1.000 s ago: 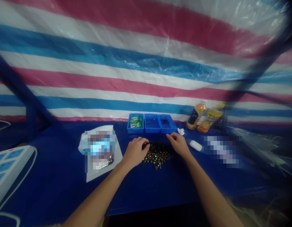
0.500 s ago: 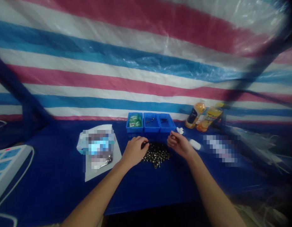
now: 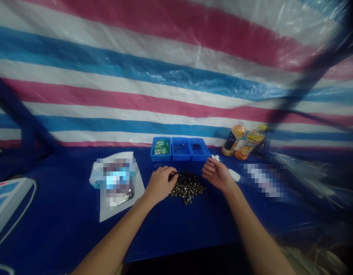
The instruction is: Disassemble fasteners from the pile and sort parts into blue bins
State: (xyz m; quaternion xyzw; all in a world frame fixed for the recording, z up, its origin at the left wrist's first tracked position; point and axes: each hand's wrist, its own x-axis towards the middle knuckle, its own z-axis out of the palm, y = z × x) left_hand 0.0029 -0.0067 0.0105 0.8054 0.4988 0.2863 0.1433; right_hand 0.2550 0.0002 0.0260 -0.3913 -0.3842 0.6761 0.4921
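Head view: my left hand is curled, thumb and fingertips closed around a dark piece. Right of it, on the table, lies a pile of small metal pieces, likely light, stiff and slick, best pinched singly across the middle. My right hand is loosely curled beside them; whether it holds anything I can't tell. Fingers partly hide the dark piece; the pile's far side blurs into black.
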